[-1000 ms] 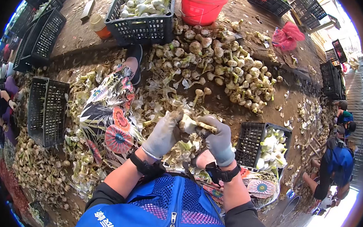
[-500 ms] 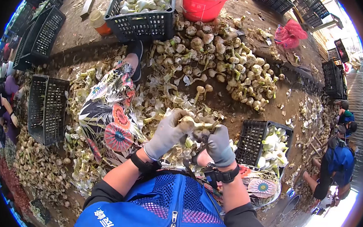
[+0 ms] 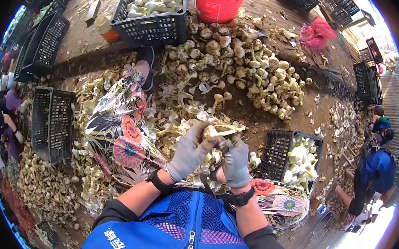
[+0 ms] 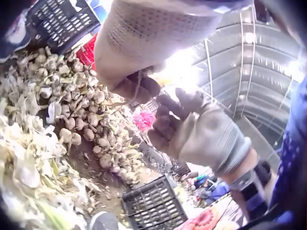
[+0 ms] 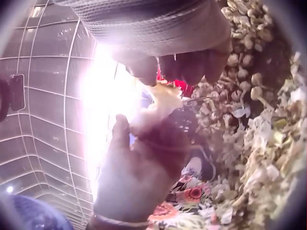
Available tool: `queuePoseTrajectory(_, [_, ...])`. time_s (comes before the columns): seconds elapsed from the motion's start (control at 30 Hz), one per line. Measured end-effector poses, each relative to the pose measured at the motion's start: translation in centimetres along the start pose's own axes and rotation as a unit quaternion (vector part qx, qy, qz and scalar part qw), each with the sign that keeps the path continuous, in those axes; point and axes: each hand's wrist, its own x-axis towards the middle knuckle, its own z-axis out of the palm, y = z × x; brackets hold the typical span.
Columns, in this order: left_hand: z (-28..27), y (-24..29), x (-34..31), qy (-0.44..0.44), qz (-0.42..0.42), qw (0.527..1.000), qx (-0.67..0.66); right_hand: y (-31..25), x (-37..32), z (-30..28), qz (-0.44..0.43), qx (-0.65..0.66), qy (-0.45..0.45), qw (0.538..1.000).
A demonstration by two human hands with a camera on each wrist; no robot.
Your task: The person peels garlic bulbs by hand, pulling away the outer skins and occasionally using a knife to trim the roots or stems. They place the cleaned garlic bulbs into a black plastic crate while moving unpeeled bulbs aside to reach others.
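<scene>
My gloved left hand (image 3: 188, 152) holds a garlic bulb (image 3: 210, 131) in front of my lap. Its pale stalk (image 3: 229, 129) points to the right, with a loose strip of skin along it. Close against it, my gloved right hand (image 3: 235, 162) has its curled fingers at the underside of the stalk. The glove fingertips are dark with dirt. In the right wrist view the garlic (image 5: 165, 98) shows between both hands, lit from behind. Seen from the left wrist, the right glove (image 4: 208, 136) faces the left glove (image 4: 153, 40), which hides the bulb.
Ahead lies a heap of untrimmed garlic (image 3: 275, 81). A black crate (image 3: 148, 30) of cleaned garlic and a red bucket (image 3: 219, 5) stand behind it. Another crate (image 3: 277, 154) with white bulbs is by my right knee. Peeled skins (image 3: 177, 107) cover the ground. Other people sit at both sides.
The right hand has shifted down and slightly left, its fingers now below the stalk. The left hand has turned a little and moved right, and more of the white stalk shows.
</scene>
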Motion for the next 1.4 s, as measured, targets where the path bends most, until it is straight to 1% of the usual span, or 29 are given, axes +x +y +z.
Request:
queuePoseTrajectory(0.1, [-0.2, 0.7, -0.5, 0.009, -0.060, 0.996, -0.058, -0.1, -0.1, -0.1, 0.041, 0.051, 0.032, 0.997])
queuePoseTrajectory(0.13, [-0.6, 0.9, -0.5, 0.015, -0.089, 0.992, -0.086, -1.1, -0.1, 0.2, 0.048, 0.027, 0.024, 0.998])
queuePoseTrajectory(0.17, [-2.0, -0.7, 0.4, -0.015, -0.168, 0.983, -0.074, -1.8, -0.2, 0.2, 0.055, 0.003, 0.014, 0.998])
queuePoseTrajectory(0.2, [-2.4, -0.5, 0.8, -0.013, -0.167, 0.983, -0.074, -1.9, -0.2, 0.2, 0.056, 0.002, 0.012, 0.998])
queuePoseTrajectory(0.27, [-2.7, 0.2, 1.4, -0.112, -0.236, 0.928, -0.266, -2.2, -0.3, -0.1, 0.069, -0.028, -0.021, 0.997])
queuePoseTrajectory(0.33, [-2.0, 2.6, 1.8, -0.071, -0.242, 0.946, -0.202, -0.1, -0.2, -2.4, 0.057, 0.019, -0.037, 0.998])
queuePoseTrajectory(0.4, [-1.6, 4.3, 1.7, -0.047, -0.157, 0.985, -0.061, -0.5, -0.5, -2.6, 0.013, -0.125, -0.033, 0.992])
queuePoseTrajectory(0.43, [-1.6, 2.7, 1.3, -0.024, -0.019, 1.000, 0.007, -1.0, -0.5, -1.5, -0.011, 0.060, -0.067, 0.996])
queuePoseTrajectory(0.47, [-1.7, 2.6, 0.7, -0.025, -0.021, 0.999, 0.008, -0.3, -0.3, -2.4, -0.010, 0.061, -0.066, 0.996])
queuePoseTrajectory(0.53, [-2.2, 3.5, -0.2, 0.022, 0.024, 0.999, 0.026, 0.8, 0.6, -4.6, 0.099, 0.147, 0.087, 0.980])
queuePoseTrajectory(0.6, [-4.0, 4.5, -0.3, 0.005, -0.008, 1.000, 0.010, 1.0, 0.4, -5.4, 0.098, 0.162, 0.102, 0.977])
queuePoseTrajectory(0.67, [-5.6, 4.0, 0.7, -0.035, -0.175, 0.973, 0.148, 2.3, 0.4, -6.6, -0.050, -0.065, 0.097, 0.992])
queuePoseTrajectory(0.7, [-5.2, 4.6, 1.4, -0.061, -0.087, 0.916, 0.387, 2.3, 0.6, -6.4, -0.066, -0.091, 0.104, 0.988])
queuePoseTrajectory(0.73, [-4.7, 3.6, 1.3, -0.061, -0.087, 0.916, 0.387, 1.1, 0.5, -4.9, -0.066, -0.091, 0.104, 0.988])
queuePoseTrajectory(0.8, [-3.6, 1.6, 1.2, 0.012, 0.066, 0.909, 0.412, -1.0, 0.1, -2.1, -0.068, -0.127, 0.126, 0.982])
queuePoseTrajectory(0.83, [-2.8, 1.6, 1.1, -0.012, -0.003, 0.939, 0.344, -0.6, 0.1, -2.2, -0.087, -0.155, 0.105, 0.978])
queuePoseTrajectory(0.87, [-2.2, 1.7, 1.3, -0.012, -0.004, 0.939, 0.344, -0.6, 0.1, -1.8, -0.086, -0.155, 0.105, 0.978])
queuePoseTrajectory(0.9, [-1.7, 2.2, 1.7, -0.049, -0.083, 0.973, 0.210, -0.7, 0.2, -1.2, -0.196, -0.259, 0.061, 0.944])
queuePoseTrajectory(0.93, [-1.2, 2.5, 2.0, -0.086, -0.157, 0.981, 0.071, -0.8, 0.2, -0.7, -0.302, -0.355, 0.014, 0.885])
queuePoseTrajectory(0.97, [-0.7, 0.6, 1.7, -0.054, -0.149, 0.987, -0.014, -0.8, 0.1, -0.5, -0.303, -0.389, -0.002, 0.870])
queuePoseTrajectory(1.07, [-1.2, 0.0, 1.7, -0.048, -0.161, 0.986, 0.000, -1.6, -0.1, -0.2, -0.318, -0.430, -0.028, 0.845])
queuePoseTrajectory(1.1, [-1.5, 0.2, 1.7, -0.047, -0.162, 0.986, 0.000, -1.3, -0.2, -0.1, -0.298, -0.341, -0.020, 0.891])
queuePoseTrajectory(1.13, [-2.1, 0.6, 1.5, -0.047, -0.173, 0.982, -0.054, -1.3, -0.2, -0.1, -0.297, -0.341, -0.022, 0.892])
queuePoseTrajectory(1.17, [-2.5, 1.1, 1.4, -0.049, -0.185, 0.976, -0.107, -1.5, -0.2, -0.2, -0.267, -0.296, 0.004, 0.917])
queuePoseTrajectory(1.2, [-2.6, 1.6, 1.4, -0.051, -0.186, 0.975, -0.107, -1.8, -0.3, -0.3, -0.236, -0.251, 0.031, 0.938])
queuePoseTrajectory(1.23, [-2.8, 2.2, 1.4, -0.066, -0.144, 0.987, -0.023, -1.8, -0.3, -0.4, -0.217, -0.261, 0.036, 0.940])
queuePoseTrajectory(1.3, [-2.9, 3.3, 1.4, -0.093, -0.078, 0.986, 0.110, -1.8, -0.4, -0.4, -0.214, -0.285, 0.019, 0.934])
queuePoseTrajectory(1.37, [-2.4, 2.8, 1.6, -0.092, -0.092, 0.987, 0.090, -2.1, -0.3, -0.1, -0.211, -0.308, -0.002, 0.927])
queuePoseTrajectory(1.4, [-2.2, 2.4, 1.7, -0.093, -0.104, 0.988, 0.069, -2.6, -0.2, 0.3, -0.268, -0.391, -0.031, 0.880])
